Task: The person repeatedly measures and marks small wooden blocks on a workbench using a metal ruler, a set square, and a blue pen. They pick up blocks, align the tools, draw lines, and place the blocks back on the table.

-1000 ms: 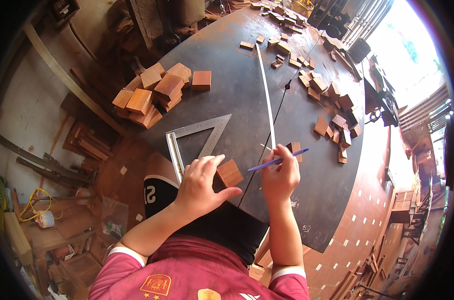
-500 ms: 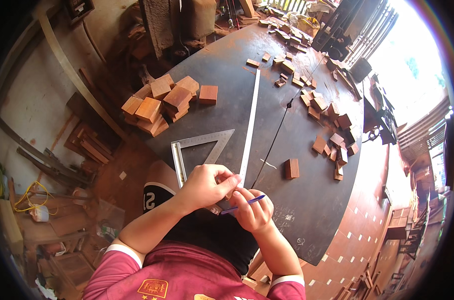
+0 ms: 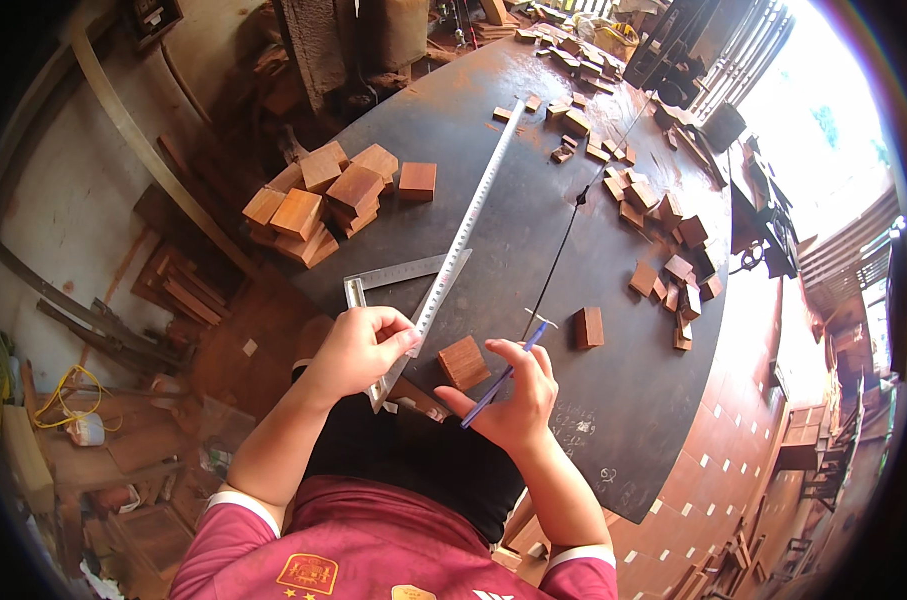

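My left hand (image 3: pixel 358 350) grips the near edge of a metal triangular set square (image 3: pixel 398 272) lying at the near rim of the dark round table (image 3: pixel 613 430). A long steel ruler (image 3: pixel 473 215) runs from my fingers away across the table. My right hand (image 3: pixel 518 400) holds a blue pen (image 3: pixel 503 378). Its thumb and forefinger bracket a small reddish wooden block (image 3: pixel 463 362), just right of the square. Whether the block rests on the table or is lifted is unclear.
A heap of wooden blocks (image 3: pixel 323 195) sits at the table's left edge. One block (image 3: pixel 588 327) stands just past my right hand, and several more (image 3: pixel 663 215) are scattered to the right. A black cord (image 3: pixel 573 205) crosses the table. Planks (image 3: pixel 178 290) lie on the floor at left.
My left hand let go of the small block and took the set square's edge. My right hand came down beside the block with the pen. The long ruler now lies over the square.
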`<state>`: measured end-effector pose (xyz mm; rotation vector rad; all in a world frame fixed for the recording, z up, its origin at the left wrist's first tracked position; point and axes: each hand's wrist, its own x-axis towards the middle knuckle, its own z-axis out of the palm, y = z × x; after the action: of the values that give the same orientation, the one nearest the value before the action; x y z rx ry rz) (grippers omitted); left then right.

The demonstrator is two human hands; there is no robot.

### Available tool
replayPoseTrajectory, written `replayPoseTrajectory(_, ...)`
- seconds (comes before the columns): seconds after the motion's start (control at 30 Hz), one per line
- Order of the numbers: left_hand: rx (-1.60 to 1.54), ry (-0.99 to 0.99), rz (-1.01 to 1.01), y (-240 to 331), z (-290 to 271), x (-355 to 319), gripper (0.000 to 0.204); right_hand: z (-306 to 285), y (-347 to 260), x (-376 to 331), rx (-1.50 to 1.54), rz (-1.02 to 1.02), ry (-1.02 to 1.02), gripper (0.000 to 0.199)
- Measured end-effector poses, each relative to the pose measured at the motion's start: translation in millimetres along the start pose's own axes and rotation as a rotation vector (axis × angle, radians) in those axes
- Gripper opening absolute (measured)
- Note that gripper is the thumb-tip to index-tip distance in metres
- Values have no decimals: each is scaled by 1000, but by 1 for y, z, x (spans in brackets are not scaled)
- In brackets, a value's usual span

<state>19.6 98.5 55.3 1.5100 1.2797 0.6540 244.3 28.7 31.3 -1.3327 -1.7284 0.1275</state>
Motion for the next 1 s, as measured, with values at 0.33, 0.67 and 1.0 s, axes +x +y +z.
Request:
replayPoseTrajectory(0.33, -32, 10, 13, -9, 4, -13, 17, 8, 16, -2, 233, -12, -239, 61)
replayPoseTrajectory(0.67, -175, 18, -23, -32, 23, -17, 18, 4, 17, 3, 257, 6, -302, 57)
replayPoseTrajectory(1.0, -209, -2, -58, -25, 26, -19, 16, 0, 15, 12, 190, -168, -141, 45)
